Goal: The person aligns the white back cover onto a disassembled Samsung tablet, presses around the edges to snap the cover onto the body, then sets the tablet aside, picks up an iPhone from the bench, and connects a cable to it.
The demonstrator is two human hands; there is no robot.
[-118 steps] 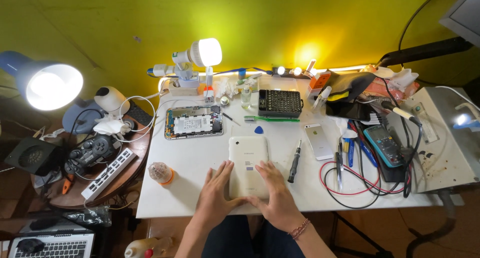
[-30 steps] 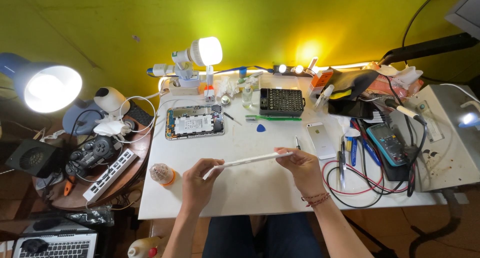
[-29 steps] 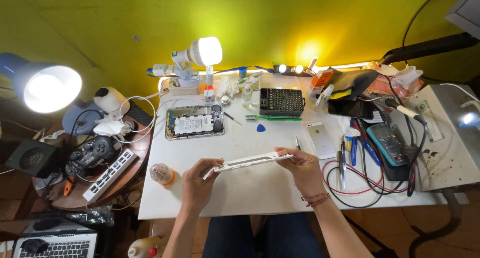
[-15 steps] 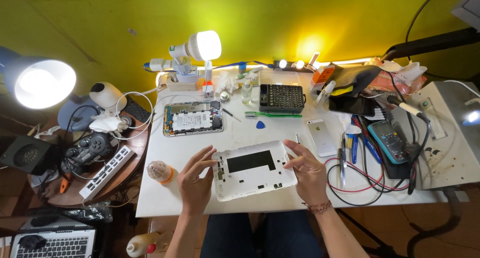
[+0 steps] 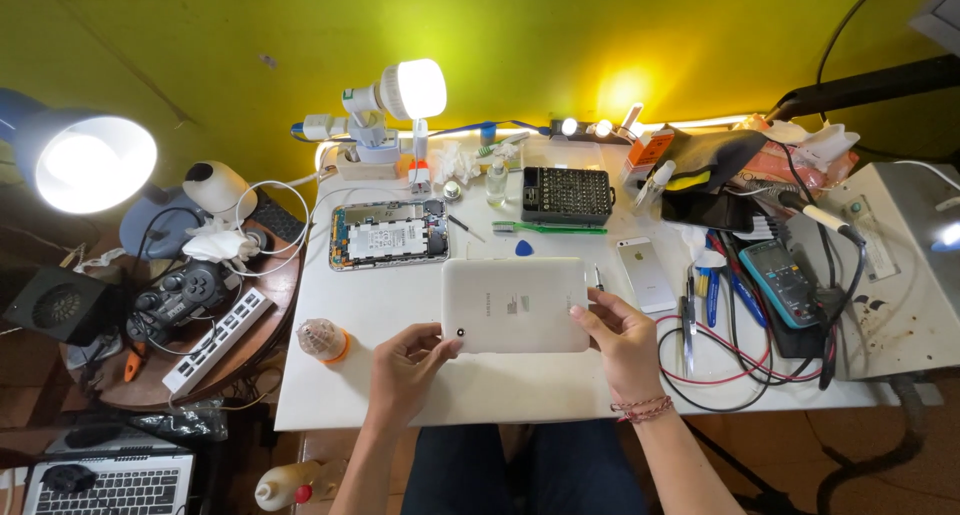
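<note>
A white worktop [image 5: 400, 395] stands against a yellow-green wall [image 5: 560, 25] under lit lamps. Both hands, left hand [image 5: 405, 367] and right hand [image 5: 622, 337], pinch the white plastic tablet back cover [image 5: 516, 304] by its edges above the worktop. An orange box [image 5: 649, 151] stands behind.

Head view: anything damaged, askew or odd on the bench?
Yes: an opened tablet lies on the white table with its insides bare. Both hands, left and right, hold a white back cover above the table. Nothing looks spilled.
</note>
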